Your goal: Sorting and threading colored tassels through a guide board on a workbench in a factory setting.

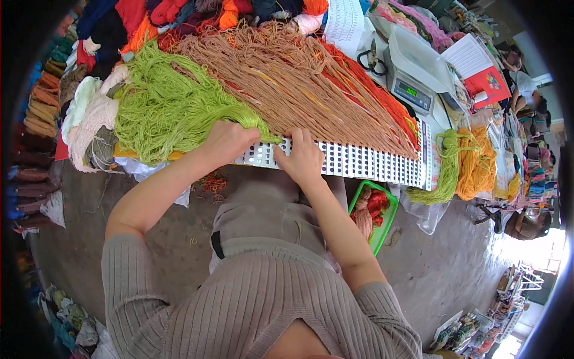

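Yarn in lime green (164, 107) is spread in a loose bundle over the left part of the table, and its lower end is gripped by the left hand (226, 142), whose fingers are curled shut around the strands. Beside it, tan yarn (287, 78) fans out over a white perforated board (365, 163) along the table's near edge. The right hand (301, 157) is laid on that board, fingers bent and close together, tips pressed where the tan strands meet it; whether a strand is pinched cannot be told. A digital scale (412, 78) and scissors (372, 60) are seen further back, a green basket (375, 215) below.
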A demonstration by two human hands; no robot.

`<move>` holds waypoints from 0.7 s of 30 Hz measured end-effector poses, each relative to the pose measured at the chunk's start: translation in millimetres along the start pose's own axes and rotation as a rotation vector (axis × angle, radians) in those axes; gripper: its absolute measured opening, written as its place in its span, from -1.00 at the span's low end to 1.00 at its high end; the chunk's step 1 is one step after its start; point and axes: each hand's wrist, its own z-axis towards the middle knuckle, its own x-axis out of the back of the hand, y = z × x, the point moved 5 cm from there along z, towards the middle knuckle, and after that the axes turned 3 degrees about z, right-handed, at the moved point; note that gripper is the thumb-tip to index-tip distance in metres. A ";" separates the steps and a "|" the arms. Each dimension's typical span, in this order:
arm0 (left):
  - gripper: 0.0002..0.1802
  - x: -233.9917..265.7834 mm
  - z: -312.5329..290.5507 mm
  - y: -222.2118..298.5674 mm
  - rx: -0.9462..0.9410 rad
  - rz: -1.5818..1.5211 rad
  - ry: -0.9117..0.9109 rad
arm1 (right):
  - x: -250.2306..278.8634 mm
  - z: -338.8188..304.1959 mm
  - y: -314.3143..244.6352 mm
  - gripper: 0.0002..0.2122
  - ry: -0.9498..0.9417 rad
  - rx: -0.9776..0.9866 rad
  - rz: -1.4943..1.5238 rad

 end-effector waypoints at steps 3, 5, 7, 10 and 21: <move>-0.86 14.0 11.7 9.7 0.107 -0.018 0.065 | -1.1 1.2 9.6 -0.68 -0.043 -0.107 0.095; -0.85 -0.3 15.7 15.1 0.083 -0.021 0.012 | -2.1 0.1 8.9 -0.69 -0.049 -0.116 0.140; -0.81 -18.3 17.7 17.4 0.061 0.000 -0.068 | -4.2 -0.4 7.6 -0.69 -0.049 -0.116 0.185; -0.85 -14.1 24.5 17.8 0.078 0.084 -0.131 | -8.0 -1.5 10.7 -0.68 -0.044 -0.108 0.115; -0.62 74.6 11.7 -137.9 0.258 0.778 -0.077 | 0.4 2.3 5.6 -0.67 0.000 -0.030 0.071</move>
